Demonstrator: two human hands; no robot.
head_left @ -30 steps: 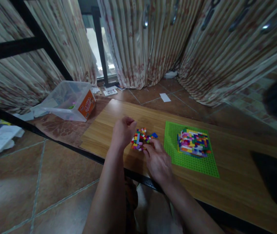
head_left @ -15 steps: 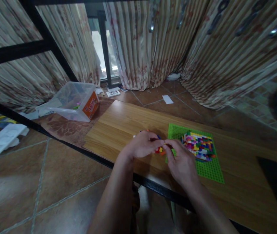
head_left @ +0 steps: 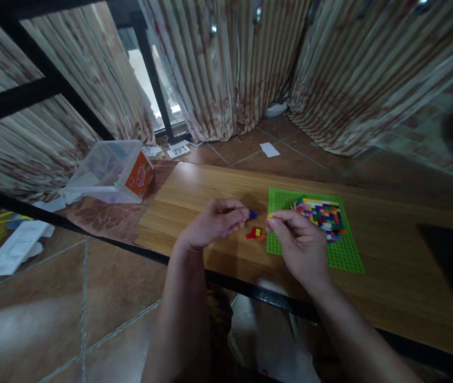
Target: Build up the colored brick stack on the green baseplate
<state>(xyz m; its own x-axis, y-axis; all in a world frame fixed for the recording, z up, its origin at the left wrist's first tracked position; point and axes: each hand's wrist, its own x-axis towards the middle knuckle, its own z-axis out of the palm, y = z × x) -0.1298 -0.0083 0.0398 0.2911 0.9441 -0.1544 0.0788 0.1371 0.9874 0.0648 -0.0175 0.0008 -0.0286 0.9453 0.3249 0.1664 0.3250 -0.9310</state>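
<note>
My right hand (head_left: pixel 300 239) pinches a small yellow toy brick (head_left: pixel 270 216) between thumb and fingertips, over the left part of the green baseplate (head_left: pixel 344 258). My left hand (head_left: pixel 220 219) hovers over the table with thumb and fingers closed together; whether it holds anything is hidden. Right at its fingertips shows a blue brick (head_left: pixel 252 214), and I cannot tell whether they touch it. Between the hands lie several loose red, yellow and orange bricks (head_left: pixel 255 233). A multicoloured block of stacked bricks (head_left: pixel 324 213) stands on the baseplate, partly behind my right hand.
The wooden table (head_left: pixel 194 186) has a dark front edge. A dark flat object (head_left: pixel 450 260) lies at its right end. To the left, a clear plastic box (head_left: pixel 110 175) with an orange label stands beyond the table. Striped curtains (head_left: pixel 226 74) hang behind.
My hands were together at the yellow brick and are now apart. My left hand has drawn back leftward; my right hand keeps the yellow brick. The view has shifted slightly.
</note>
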